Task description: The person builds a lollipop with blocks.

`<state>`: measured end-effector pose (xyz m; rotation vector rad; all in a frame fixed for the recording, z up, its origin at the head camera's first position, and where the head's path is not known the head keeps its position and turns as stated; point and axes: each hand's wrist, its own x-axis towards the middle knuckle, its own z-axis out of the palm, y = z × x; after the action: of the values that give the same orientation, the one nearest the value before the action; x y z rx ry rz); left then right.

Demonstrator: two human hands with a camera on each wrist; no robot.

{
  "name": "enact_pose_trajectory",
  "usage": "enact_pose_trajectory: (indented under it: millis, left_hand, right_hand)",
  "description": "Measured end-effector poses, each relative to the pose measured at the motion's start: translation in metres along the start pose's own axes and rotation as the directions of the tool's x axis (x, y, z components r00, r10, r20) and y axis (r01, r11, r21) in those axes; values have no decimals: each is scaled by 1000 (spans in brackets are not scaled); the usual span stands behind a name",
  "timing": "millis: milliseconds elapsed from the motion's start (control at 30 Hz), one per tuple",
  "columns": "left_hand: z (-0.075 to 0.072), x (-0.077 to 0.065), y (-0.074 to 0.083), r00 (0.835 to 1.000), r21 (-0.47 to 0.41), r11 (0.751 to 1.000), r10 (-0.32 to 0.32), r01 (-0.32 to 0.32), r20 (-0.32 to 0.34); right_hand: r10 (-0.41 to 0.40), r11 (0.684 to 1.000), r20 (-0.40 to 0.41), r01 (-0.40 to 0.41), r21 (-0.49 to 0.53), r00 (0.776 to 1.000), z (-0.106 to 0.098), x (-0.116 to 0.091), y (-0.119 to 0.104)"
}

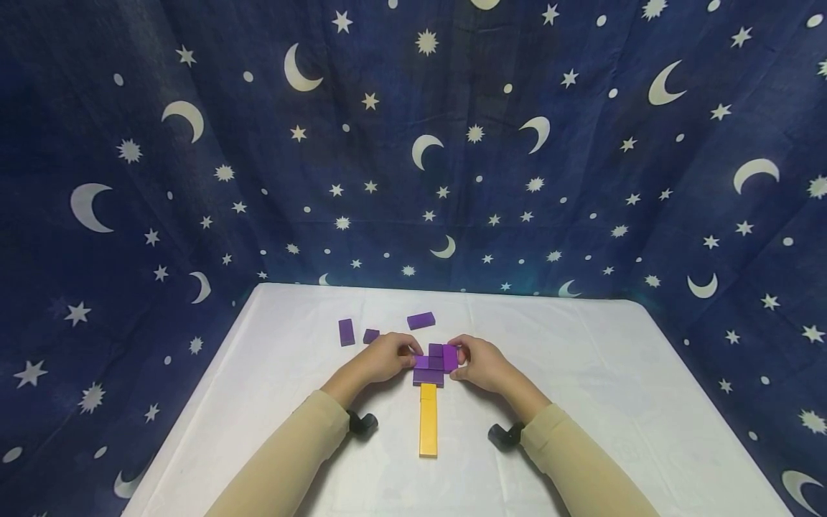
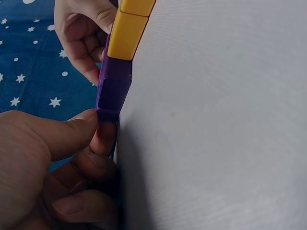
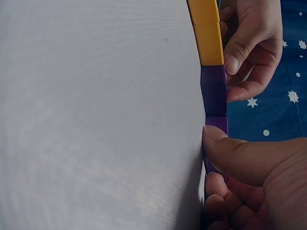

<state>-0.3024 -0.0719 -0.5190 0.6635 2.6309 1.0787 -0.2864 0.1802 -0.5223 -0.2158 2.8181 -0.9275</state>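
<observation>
Several purple blocks lie fitted together on the table in the head view, with a line of yellow blocks [image 1: 428, 427] running from them towards the person. My left hand [image 1: 386, 357] pinches the purple block [image 1: 421, 362] at the left end between thumb and finger. On the opposite side, my right hand [image 1: 486, 365] grips the upright purple block [image 1: 451, 357], thumb on its near end and fingers at its far end. A wide purple block [image 1: 428, 377] sits between the group and the yellow line. In the right wrist view, the thumb [image 3: 216, 139] covers part of the purple block.
Three loose purple blocks lie behind the left hand: an upright one [image 1: 346, 332], a small one [image 1: 371, 336] and a slanted one [image 1: 421, 320]. A white cloth covers the table [image 1: 581, 373]. Behind it hangs a dark blue curtain [image 1: 388, 158] with moons and stars.
</observation>
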Motion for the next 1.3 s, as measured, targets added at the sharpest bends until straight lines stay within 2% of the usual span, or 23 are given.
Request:
enact_pose_trajectory:
  millis: [667, 933, 1300]
  left_hand:
    - [-2, -4, 4, 1000, -15, 1000, 10, -10, -1]
    - [-5, -6, 3, 1000, -49, 999, 0, 1, 11]
    - [-13, -12, -4, 1000, -70, 997, -15, 14, -3]
  right_hand:
    - [18, 1000, -1, -18, 1, 1000, 1, 0, 0]
    - [15, 1000, 3, -15, 6, 1000, 1, -1, 0]
    - [19, 1000, 5, -19, 1, 1000, 1, 0, -1]
